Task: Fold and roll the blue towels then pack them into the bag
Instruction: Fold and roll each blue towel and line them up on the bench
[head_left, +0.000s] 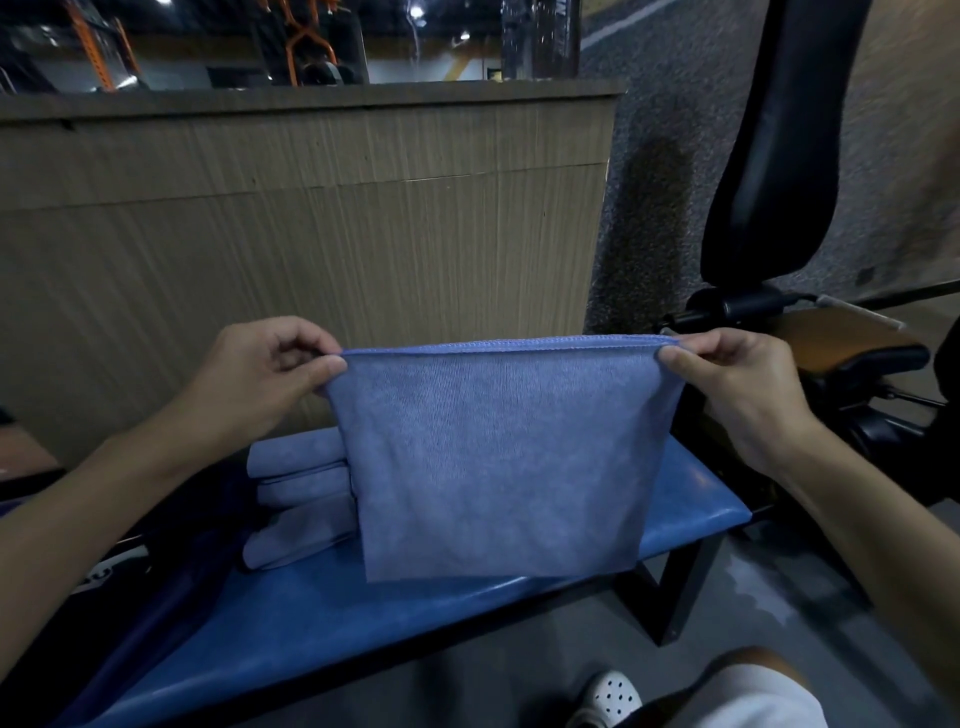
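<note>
1. The room was a dim gym. A wood-grain partition stood behind the bench, and a black padded machine back rose at the right.
2. The blue bench ran from near-left to far-right, directly below the hands.
3. A dark shape at the bench's left end may have been the bag, but it was too dim to tell.
4. The blue towel hung in the air between both hands. Its top hem was level and its long axis ran left to right. The bottom edge hung low over the bench, and I could not tell whether it touched. Each hand was equally near, one at each top corner. The next move, I judged, meant lowering it straight down flat onto the bench.
5. The rolled towels lay on the bench just left of the hanging one, partly hidden behind it.
6. The left hand pinched the top left corner between thumb and fingers. The right hand pinched the top right corner the same way.
</note>
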